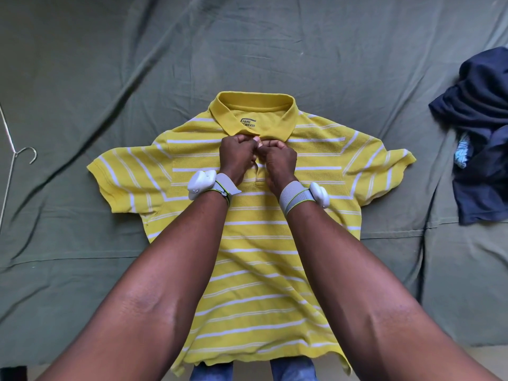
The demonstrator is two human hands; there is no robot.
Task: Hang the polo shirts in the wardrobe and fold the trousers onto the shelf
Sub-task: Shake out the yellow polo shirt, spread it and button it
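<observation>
A yellow polo shirt (255, 243) with white stripes lies flat, front side up, on a bed covered with a green sheet (82, 64). Its collar points away from the person and its hem hangs over the near edge, so the shirt's long axis runs straight out from the body, between the two forearms.

Both hands meet at the top of the button placket, just below the collar. The left hand (237, 152) and the right hand (277, 158) have their fingers curled in, each pinching the cloth on its own side of the opening, knuckles nearly touching. It looks like a button is being done up or undone, though the button itself is hidden by the fingers. Each wrist carries a grey band with a white device.

A wire hanger (16, 158) lies well apart on the sheet at the far left, nearer the left hand. A heap of dark blue clothes (481, 127) sits at the right edge, nearer the right hand.

Judging from this, the shirt is not yet on the hanger. The coming move likely turns on the collar opening facing away from the person, with the hanger off to the left, so the left hand is better placed to fetch it.
</observation>
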